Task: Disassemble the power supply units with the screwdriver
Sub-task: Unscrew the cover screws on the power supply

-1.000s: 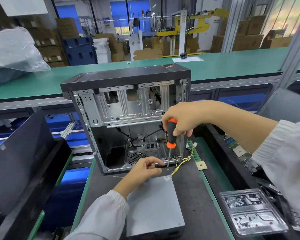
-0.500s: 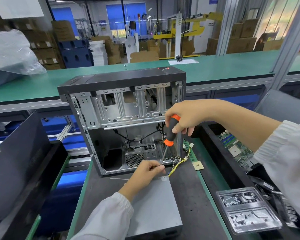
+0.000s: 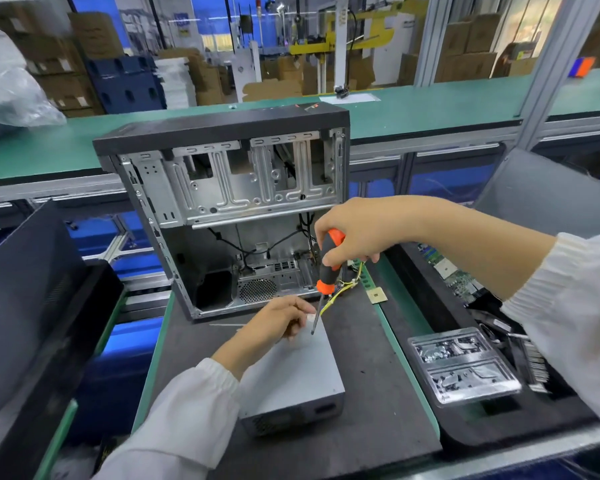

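Observation:
A grey metal power supply unit (image 3: 291,372) lies flat on the dark mat in front of me. My left hand (image 3: 278,320) rests on its far end, fingers curled against the top edge; whether it pinches anything I cannot tell. My right hand (image 3: 357,230) grips the black and orange handle of a screwdriver (image 3: 326,271), held nearly upright. Its tip hangs just above the unit's far right corner, close to my left fingers. Yellow wires (image 3: 340,289) run from that end toward the case.
An open, stripped computer case (image 3: 229,188) stands upright just behind the unit. A clear plastic tray (image 3: 465,368) holding small metal parts sits to the right, beside a bin of circuit boards (image 3: 458,275). A small chip (image 3: 376,294) lies on the mat. Dark panels (image 3: 25,299) lean at left.
The screwdriver has lifted and swung out from the unit's far edge, its tip now over the top face. My left hand shifted slightly on the unit's end.

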`<state>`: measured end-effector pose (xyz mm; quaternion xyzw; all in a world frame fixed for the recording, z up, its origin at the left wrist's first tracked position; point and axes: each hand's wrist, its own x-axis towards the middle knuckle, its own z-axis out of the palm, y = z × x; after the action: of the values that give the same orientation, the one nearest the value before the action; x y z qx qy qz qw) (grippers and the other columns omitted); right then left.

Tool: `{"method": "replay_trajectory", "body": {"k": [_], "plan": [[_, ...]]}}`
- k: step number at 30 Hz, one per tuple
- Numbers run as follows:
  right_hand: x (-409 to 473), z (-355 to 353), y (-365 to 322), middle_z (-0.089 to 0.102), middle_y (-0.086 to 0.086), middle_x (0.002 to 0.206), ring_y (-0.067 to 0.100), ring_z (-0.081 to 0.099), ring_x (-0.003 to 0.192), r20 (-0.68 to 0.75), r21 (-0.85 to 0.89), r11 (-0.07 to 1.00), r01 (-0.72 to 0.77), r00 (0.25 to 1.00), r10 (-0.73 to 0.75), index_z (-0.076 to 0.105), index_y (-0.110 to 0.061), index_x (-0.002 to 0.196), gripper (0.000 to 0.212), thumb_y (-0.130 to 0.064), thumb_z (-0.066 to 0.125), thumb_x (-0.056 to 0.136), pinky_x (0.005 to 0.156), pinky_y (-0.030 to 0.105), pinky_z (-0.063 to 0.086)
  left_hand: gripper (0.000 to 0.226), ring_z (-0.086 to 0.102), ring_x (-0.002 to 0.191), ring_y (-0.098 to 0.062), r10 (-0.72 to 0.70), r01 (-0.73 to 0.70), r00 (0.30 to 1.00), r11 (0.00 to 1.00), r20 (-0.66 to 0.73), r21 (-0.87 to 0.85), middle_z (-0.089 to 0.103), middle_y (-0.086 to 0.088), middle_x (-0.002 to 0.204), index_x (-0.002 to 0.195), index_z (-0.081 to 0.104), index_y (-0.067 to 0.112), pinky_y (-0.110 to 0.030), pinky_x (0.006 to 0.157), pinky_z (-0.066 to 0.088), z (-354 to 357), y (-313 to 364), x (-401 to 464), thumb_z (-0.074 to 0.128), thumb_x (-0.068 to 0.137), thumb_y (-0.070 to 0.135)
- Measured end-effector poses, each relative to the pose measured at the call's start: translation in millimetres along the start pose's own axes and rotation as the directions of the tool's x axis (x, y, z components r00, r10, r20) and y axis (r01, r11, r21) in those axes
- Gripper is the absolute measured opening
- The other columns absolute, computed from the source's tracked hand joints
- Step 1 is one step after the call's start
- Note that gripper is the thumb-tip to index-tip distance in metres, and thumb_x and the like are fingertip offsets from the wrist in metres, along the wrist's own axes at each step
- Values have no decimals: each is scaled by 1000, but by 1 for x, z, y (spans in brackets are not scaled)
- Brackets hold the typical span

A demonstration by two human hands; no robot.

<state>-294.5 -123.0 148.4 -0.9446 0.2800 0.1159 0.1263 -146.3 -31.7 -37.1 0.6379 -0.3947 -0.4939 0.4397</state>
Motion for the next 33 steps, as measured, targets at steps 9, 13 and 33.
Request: {"method": "replay_trajectory", "body": {"k": [9,13,33], "plan": [[-41,39,-14,51,-6,64,12,50,61,-80,-93,994,49,995,-57,60,-22,90,17,-37,61,83,55,31,41,16,18,50,-11,224,-296,931,925,287,239,20,1,57,106,73,10,-20,48,17,4,-28,-38,62,95,11],[-47,46,-11,49,-7,65,7,45,61,-108,-103,993,54,992,-65,59,-20,89,17,-36,61,83,54,29,35,16,17,50,-9,263,-332,919,918,292,217,17,3,55,103,76,13,-19,49,17,6,-35,-38,70,89,14],[-54,49,-16,46,-9,66,5,44,59,-104,-88,995,54,993,-63,57,-23,89,16,-38,61,84,50,23,29,11,27,58,-11,350,-406,900,890,260,206,39,1,60,90,80,15,-19,57,26,19,-43,-37,80,79,18]]}}
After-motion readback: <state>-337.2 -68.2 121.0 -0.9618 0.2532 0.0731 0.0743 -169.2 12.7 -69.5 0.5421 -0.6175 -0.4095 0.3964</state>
